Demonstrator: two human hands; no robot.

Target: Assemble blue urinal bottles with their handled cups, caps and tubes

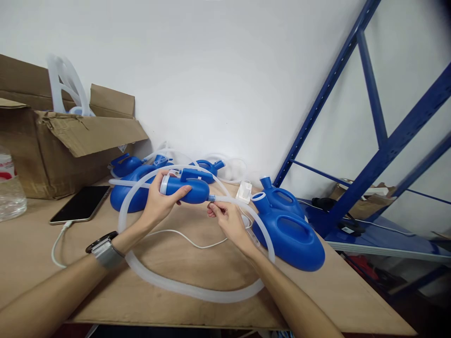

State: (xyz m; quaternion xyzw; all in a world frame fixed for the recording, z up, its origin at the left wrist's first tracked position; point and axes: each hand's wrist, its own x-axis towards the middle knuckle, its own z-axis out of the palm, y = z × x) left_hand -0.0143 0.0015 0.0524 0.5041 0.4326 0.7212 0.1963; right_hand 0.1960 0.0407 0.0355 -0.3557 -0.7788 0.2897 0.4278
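Note:
My left hand (pixel 161 196) is wrapped round a blue plastic urinal cup (pixel 197 188) with a pale rim and a handle on top, held above the table. From the cup's narrow right end, a translucent hose (pixel 211 295) runs in a wide loop round both forearms. My right hand (pixel 225 217) is just below that joint, with thumb and fingers pinched together. Whatever they hold is too small or hidden to make out. Two blue urinal bottles (pixel 291 237) lie to the right, and another blue bottle (pixel 128 195) is behind my left hand.
An open cardboard box (pixel 66 155) with more hoses stands at the left. Near it are a phone (pixel 81 204) on a white cable and a water bottle (pixel 12 192). A white charger (pixel 244 191) sits by the wall. Blue shelving (pixel 387 145) rises on the right.

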